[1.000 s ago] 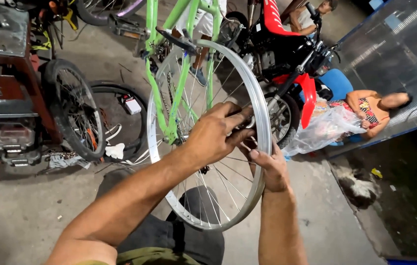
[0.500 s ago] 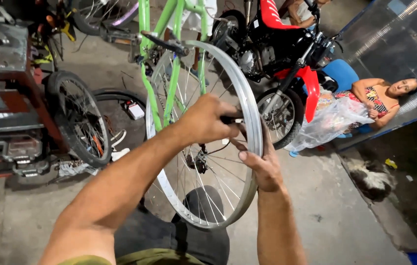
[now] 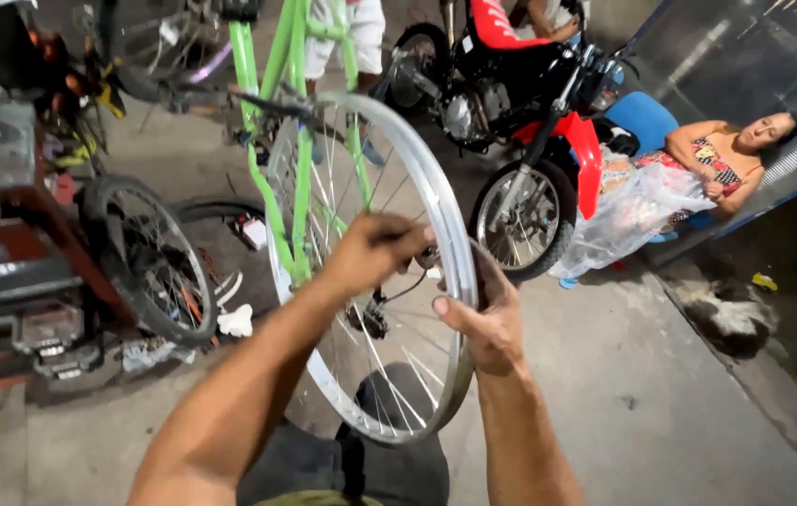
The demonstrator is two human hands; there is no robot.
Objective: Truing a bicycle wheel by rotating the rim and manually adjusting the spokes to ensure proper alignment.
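Up close, my right hand [image 3: 487, 314] clamps the bare silver bicycle rim [image 3: 459, 272] held upright over my lap, my left hand [image 3: 375, 251] pinches a spoke inside it, then the green bike frame [image 3: 300, 187], the red motorcycle [image 3: 529, 84] and a clear plastic bag [image 3: 628, 220] beyond.

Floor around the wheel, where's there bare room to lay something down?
Bare concrete lies right of the wheel, bordered by the red motorbike above and the dark strip at right. A smaller patch sits lower left, below the red machine. Crowded: left of the green frame, with a tyred wheel, scraps and bikes.
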